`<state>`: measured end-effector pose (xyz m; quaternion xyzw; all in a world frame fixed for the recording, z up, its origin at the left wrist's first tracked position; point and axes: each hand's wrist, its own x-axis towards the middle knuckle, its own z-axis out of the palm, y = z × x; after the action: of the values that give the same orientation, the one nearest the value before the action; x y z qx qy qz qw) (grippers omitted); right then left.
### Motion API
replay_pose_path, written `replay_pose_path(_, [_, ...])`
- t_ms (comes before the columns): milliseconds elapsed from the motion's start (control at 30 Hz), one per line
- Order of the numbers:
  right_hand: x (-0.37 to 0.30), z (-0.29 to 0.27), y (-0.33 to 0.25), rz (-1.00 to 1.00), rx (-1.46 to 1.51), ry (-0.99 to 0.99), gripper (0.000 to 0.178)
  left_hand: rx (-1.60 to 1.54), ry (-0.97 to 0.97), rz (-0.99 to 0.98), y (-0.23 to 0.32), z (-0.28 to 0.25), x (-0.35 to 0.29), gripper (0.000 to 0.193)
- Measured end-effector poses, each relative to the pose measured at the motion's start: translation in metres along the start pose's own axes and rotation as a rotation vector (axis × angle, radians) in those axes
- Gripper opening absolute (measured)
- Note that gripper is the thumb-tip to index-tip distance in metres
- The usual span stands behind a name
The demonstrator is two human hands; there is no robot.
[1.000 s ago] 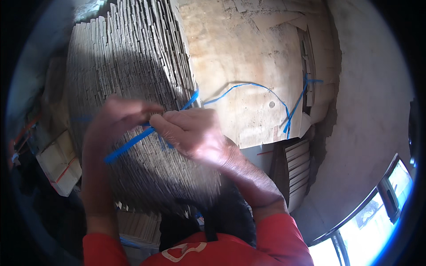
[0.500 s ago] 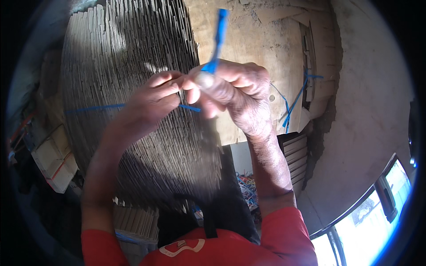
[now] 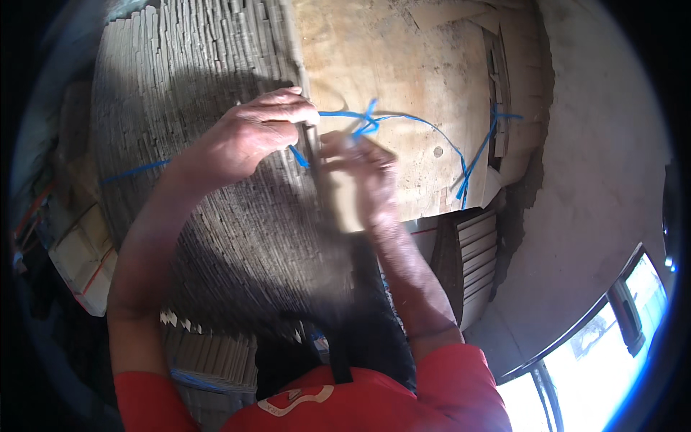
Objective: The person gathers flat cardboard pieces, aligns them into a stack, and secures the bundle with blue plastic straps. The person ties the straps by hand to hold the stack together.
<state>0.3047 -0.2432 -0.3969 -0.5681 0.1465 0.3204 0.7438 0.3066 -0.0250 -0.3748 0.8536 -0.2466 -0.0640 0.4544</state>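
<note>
A thick bundle of grey-brown cardboard sheets (image 3: 237, 266), packed on edge, stands in front of me. Across it runs a blue plastic strap (image 3: 137, 171). My left hand (image 3: 241, 137) rests at the bundle's right edge, its fingers pressed together on the strap. A short strap end pokes out below those fingers, and another length stretches right into a curled piece. Close by that curl is my right hand (image 3: 367, 169), bent and smeared by motion, so whether it grips the strap is unclear.
Behind the bundle lies a worn wooden board (image 3: 410, 65), with a tied blue strap (image 3: 471, 165) at its right. More stacked cardboard (image 3: 479, 259) sits below that. A pale wall (image 3: 583, 144) rises on the right beside a bright window (image 3: 590, 374). Boxes (image 3: 90, 252) stand at the left.
My right hand has dropped down and left, off the upright strap end it was holding. That strap now trails right over the board. My left hand has shifted slightly up and left.
</note>
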Motion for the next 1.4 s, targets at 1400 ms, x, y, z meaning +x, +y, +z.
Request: replay_pose_path(1400, [0.018,0.026,0.000,-0.293,0.118,-0.268,0.025,-0.154,0.651,-0.333,0.041,0.049,-0.006,0.009])
